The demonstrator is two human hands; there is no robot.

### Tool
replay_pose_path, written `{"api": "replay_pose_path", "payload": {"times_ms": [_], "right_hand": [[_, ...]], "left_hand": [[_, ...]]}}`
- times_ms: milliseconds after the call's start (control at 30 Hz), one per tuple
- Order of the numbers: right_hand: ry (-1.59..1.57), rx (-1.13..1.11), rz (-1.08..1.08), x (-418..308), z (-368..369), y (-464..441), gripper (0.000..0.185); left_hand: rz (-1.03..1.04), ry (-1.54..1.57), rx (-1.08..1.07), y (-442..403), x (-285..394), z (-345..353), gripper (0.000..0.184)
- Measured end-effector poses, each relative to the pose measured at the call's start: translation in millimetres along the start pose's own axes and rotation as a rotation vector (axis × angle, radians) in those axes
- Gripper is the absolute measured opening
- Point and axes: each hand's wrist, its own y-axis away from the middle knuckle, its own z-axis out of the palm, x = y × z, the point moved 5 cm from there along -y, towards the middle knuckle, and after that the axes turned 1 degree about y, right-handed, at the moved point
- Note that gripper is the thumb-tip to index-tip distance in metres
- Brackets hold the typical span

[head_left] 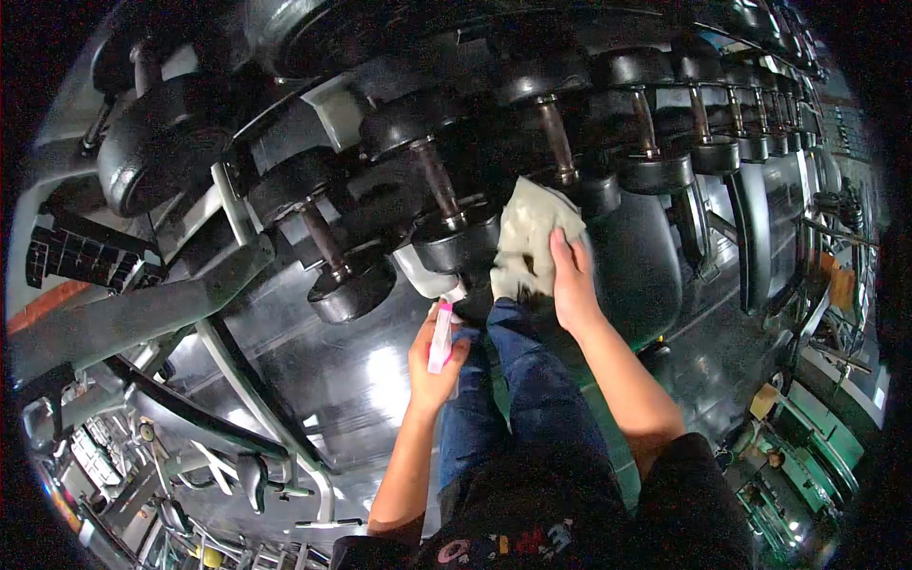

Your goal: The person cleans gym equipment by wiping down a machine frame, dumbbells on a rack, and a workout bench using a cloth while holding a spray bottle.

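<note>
My left hand [435, 366] is wrapped round a spray bottle [442, 340] with a white and pink trigger head; most of its body is hidden by the hand. In my right hand [573, 280] is a pale cloth [534, 228], hanging loosely from the fingers and thumb. The cloth is close to the near end of a black dumbbell [559, 142] on the rack; whether it touches cannot be made out. Another dumbbell [439, 180] lies just beyond my left hand.
Several more dumbbells run along the rack to the right, such as this one [646, 123]. A dumbbell [328, 237] sits to the left. A grey metal frame [142, 313] stands at the left. Gym machines [252, 475] fill the lower left. Shiny dark floor [370, 380] lies below.
</note>
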Motion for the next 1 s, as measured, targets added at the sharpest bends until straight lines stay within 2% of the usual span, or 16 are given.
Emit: {"api": "replay_pose_path", "payload": {"times_ms": [33,100,133,200,233,400,433,500,567,667,700,800,833,900,933,1000], "right_hand": [[0.336,-0.012,-0.026,-9.1,-0.4,-6.2,0.036],[0.514,0.001,-0.644,-30.9,30.1,-2.9,0.029],[0.668,-0.038,-0.897,-40.7,52.1,3.1,0.029],[1.007,-0.152,-1.028,-9.1,92.6,10.6,0.046],[1.08,-0.115,-0.999,-7.6,105.8,18.2,0.05],[1.276,-0.123,-1.241,-11.8,142.3,-0.8,0.021],[1.281,-0.124,-1.244,-14.8,145.0,-4.5,0.021],[1.425,-0.277,-1.095,-10.3,151.8,-17.2,0.024],[1.391,-0.239,-1.143,-17.7,151.4,-22.1,0.018],[1.031,-0.24,-1.026,-32.9,142.8,-25.6,0.019],[1.025,-0.233,-1.039,-29.9,140.4,-26.3,0.019],[0.631,-0.287,-0.708,-25.3,116.8,-24.9,0.031],[0.627,-0.283,-0.713,-24.6,105.6,-17.3,0.031],[0.379,-0.317,-0.507,-15.2,78.0,-7.0,0.029],[0.38,-0.313,-0.512,-13.1,64.6,2.1,0.029],[-0.028,-0.301,-0.227,3.9,32.0,11.0,0.033]], "left_hand": [[0.008,-0.001,-0.001,5.6,1.7,-1.8,0.026],[-0.172,-0.038,-0.002,18.5,-4.8,-7.4,0.027],[-0.077,-0.051,0.003,21.5,-6.8,-9.8,0.03],[-0.09,-0.027,0.022,31.3,-16.1,-14.7,0.03],[-0.101,-0.002,0.037,32.3,-15.7,-15.9,0.03],[-0.147,0.027,0.071,41.5,-13.0,-23.7,0.026],[-0.137,0.026,0.07,42.2,-15.5,-23.6,0.024],[-0.162,0.018,0.068,44.7,-18.2,-22.8,0.023],[-0.185,0.007,0.067,47.5,-16.2,-21.6,0.022],[-0.06,0.02,0.085,53.3,6.4,-18.4,0.022],[-0.042,0.02,0.079,56.4,13.7,-17.5,0.022],[-0.021,-0.001,0.044,69.1,28.5,-22.6,0.024],[-0.033,-0.014,0.01,72.6,34.4,-22.4,0.026],[-0.094,0.087,0.038,80.7,36.2,-23.2,0.022],[-0.08,0.069,0.052,82.0,32.1,-25.5,0.021],[-0.058,0.058,0.067,76.0,26.2,-22.3,0.02]]}}
